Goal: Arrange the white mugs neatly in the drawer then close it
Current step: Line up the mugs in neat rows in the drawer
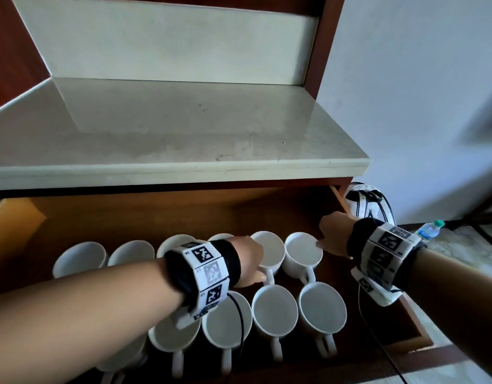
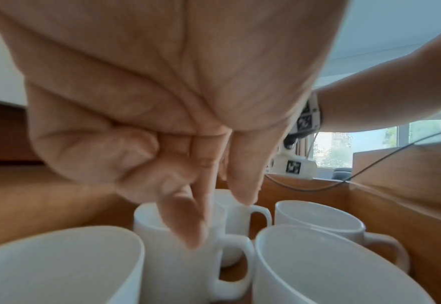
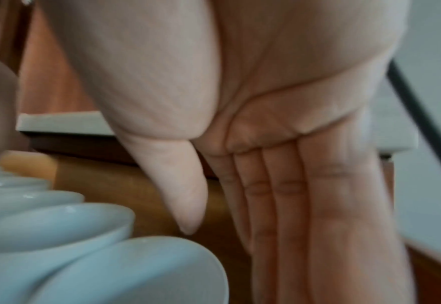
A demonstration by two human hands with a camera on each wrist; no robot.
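We see open wooden drawer [image 1: 269, 214] under pale stone table [image 1: 183, 134]. White mugs [image 1: 275, 310] stand upright inside in two rows, handles toward us. Left hand [image 1: 249, 259] reaches over back row; its grip clamped on rim of one mug [image 2: 178, 253], finger inside, thumb outside. Right hand [image 1: 333, 235] beside rightmost back mug [image 1: 303, 252], fingers straight, grip apart, holding nothing. Water bottle [image 1: 430, 230] on floor beyond drawer's right side.

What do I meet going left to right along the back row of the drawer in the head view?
Far-left mug → second mug → third mug → left hand → rightmost mug → right hand → water bottle.
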